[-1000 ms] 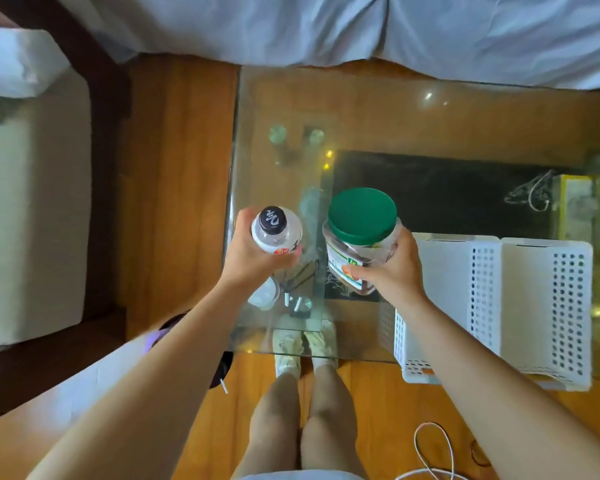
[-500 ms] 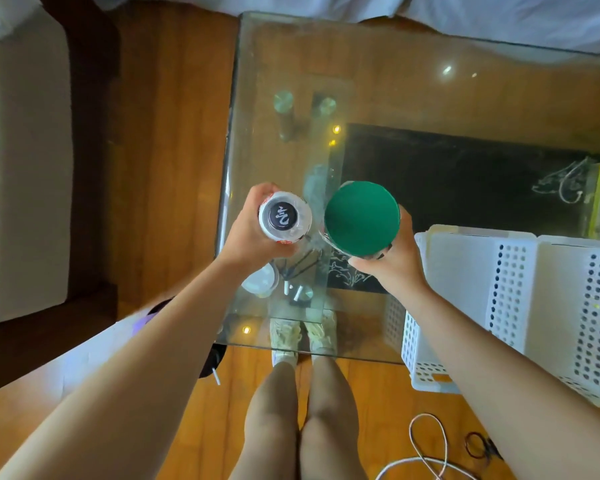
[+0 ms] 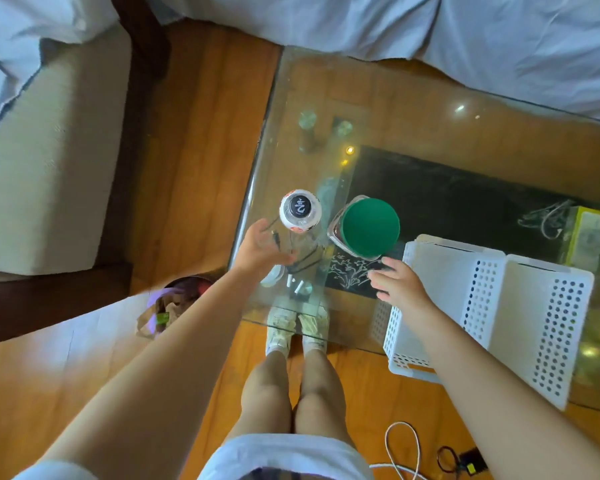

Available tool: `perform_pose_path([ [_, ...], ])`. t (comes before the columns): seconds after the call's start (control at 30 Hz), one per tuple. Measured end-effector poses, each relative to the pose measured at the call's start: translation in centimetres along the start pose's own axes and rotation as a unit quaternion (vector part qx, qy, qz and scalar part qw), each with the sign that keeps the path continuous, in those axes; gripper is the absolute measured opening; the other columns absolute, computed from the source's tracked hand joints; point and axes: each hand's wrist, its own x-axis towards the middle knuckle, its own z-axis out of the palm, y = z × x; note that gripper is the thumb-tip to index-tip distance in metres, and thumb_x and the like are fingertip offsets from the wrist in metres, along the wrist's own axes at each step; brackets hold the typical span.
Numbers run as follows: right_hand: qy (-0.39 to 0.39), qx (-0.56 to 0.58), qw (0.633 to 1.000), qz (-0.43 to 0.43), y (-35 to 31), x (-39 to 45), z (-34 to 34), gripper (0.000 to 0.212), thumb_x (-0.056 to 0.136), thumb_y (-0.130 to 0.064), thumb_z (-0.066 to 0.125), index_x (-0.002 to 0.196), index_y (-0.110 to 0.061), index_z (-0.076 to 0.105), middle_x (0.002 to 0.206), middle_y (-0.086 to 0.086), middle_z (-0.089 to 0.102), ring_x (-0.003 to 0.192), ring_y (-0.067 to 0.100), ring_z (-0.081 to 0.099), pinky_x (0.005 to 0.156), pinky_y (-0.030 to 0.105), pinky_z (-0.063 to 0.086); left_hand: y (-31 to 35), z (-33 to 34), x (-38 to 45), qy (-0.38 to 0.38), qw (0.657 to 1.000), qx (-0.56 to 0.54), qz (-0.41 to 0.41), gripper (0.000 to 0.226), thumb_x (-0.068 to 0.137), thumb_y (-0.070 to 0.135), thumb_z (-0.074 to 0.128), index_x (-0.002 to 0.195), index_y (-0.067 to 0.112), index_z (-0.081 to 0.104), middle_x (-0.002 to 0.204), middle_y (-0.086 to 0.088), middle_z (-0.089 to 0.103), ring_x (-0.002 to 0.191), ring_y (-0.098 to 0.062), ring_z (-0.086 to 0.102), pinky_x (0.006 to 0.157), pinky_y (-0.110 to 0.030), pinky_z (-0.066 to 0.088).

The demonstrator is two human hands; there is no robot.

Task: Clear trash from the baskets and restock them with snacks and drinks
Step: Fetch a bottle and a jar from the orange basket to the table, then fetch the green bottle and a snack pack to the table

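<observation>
Standing side by side on the glass table [image 3: 413,109], bottle [image 3: 300,210] and jar [image 3: 370,227] block the relaxed, empty hands' path.

The scene is bright, with warm daylight across the wooden floor [image 3: 194,140]. A pale washed-out patch of light lies on the floor at lower left. The glass table [image 3: 395,98] carries small glare spots at upper right and yellow glints near its centre; reflections veil the far right edge. Seen through the glass, my shoes [image 3: 297,323] look hazy. My left hand [image 3: 260,251] and right hand [image 3: 397,285] are slightly soft with motion blur. The bottle cap [image 3: 300,206] and green lid [image 3: 370,227] are sharper. Wide-angle distortion bends the edges; my forearms swell toward the bottom corners.
</observation>
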Motion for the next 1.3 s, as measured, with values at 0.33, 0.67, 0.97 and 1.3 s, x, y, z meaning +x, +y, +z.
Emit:
perform_pose_path([
  [0.33, -0.033, 0.031, 0.996, 0.077, 0.5, -12.2, 0.5, 0.034, 0.096, -0.013, 0.043, 0.130, -0.007, 0.045, 0.117, 0.018, 0.059, 0.103, 0.030, 0.058, 0.087, 0.038, 0.047, -4.6, -4.7, -16.2, 0.085, 0.970, -0.204, -0.103, 0.030, 0.088, 0.013, 0.060, 0.118, 0.019, 0.058, 0.096, -0.001, 0.066, 0.083, -0.011, 0.064, 0.064, -0.023, 0.050],
  [0.67, -0.115, -0.252, 0.960, 0.037, -0.1, -18.4, 7.9, 0.031, 0.094, -0.015, 0.046, 0.123, -0.007, 0.051, 0.079, 0.008, 0.058, 0.067, 0.018, 0.053, 0.059, 0.027, 0.039, -16.3, -6.9, -30.4, 0.246, 0.867, -0.414, -0.128, 0.021, 0.092, 0.015, 0.053, 0.112, 0.016, 0.058, 0.075, 0.002, 0.065, 0.055, -0.007, 0.054, 0.045, -0.015, 0.041],
  [0.97, -0.198, -0.501, 0.840, -0.064, 3.1, -25.0, 21.3, 0.025, 0.093, -0.015, 0.046, 0.116, -0.009, 0.054, 0.110, 0.022, 0.062, 0.061, 0.016, 0.050, 0.055, 0.024, 0.038, -31.5, -0.3, -42.3, 0.346, 0.684, -0.611, -0.197, 0.031, 0.095, 0.010, 0.048, 0.125, 0.003, 0.050, 0.083, -0.006, 0.060, 0.064, -0.016, 0.052, 0.051, -0.022, 0.046],
  [1.3, -0.284, -0.623, 0.719, -0.119, 16.7, -32.6, 31.2, 0.028, 0.093, -0.020, 0.050, 0.119, -0.012, 0.054, 0.086, 0.008, 0.063, 0.070, 0.018, 0.059, 0.060, 0.025, 0.047, -46.2, 7.5, -51.6, 0.378, 0.414, -0.790, -0.250, 0.037, 0.097, 0.013, 0.046, 0.132, 0.002, 0.046, 0.099, -0.013, 0.058, 0.068, -0.016, 0.051, 0.064, -0.026, 0.042],
])
